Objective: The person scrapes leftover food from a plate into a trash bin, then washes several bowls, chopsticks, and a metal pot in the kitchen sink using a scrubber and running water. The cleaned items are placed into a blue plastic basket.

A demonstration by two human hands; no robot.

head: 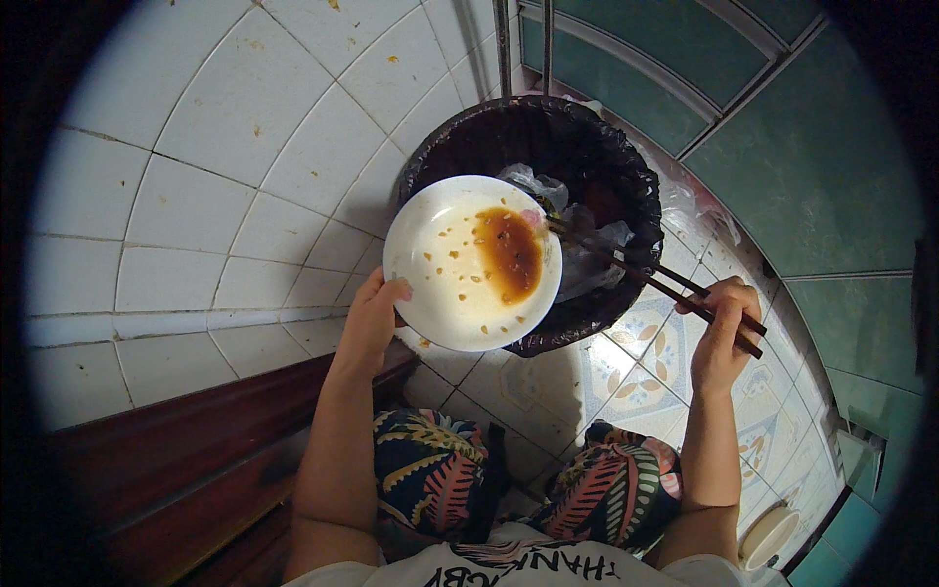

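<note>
My left hand point(379, 315) grips the lower left rim of a round white plate point(440, 293), its thumb on the upper face. Brown sauce point(511, 257) pools on the plate's right side, with small food bits scattered about and a pinkish scrap at the right rim. My right hand point(722, 330) holds a pair of dark chopsticks point(649, 277), their tips at that rim beside the scrap. Below the plate stands a bin lined with a black plastic bag point(643, 213); crumpled clear plastic point(601, 271) lies inside it.
A white tiled wall point(293, 147) with food specks rises at the left, above a dark red wooden piece point(183, 447). Green cabinet doors point(792, 169) stand at the right. Patterned floor tiles point(638, 352) lie below, with a pale basin point(770, 536) at the lower right. Two metal bars rise behind the bin.
</note>
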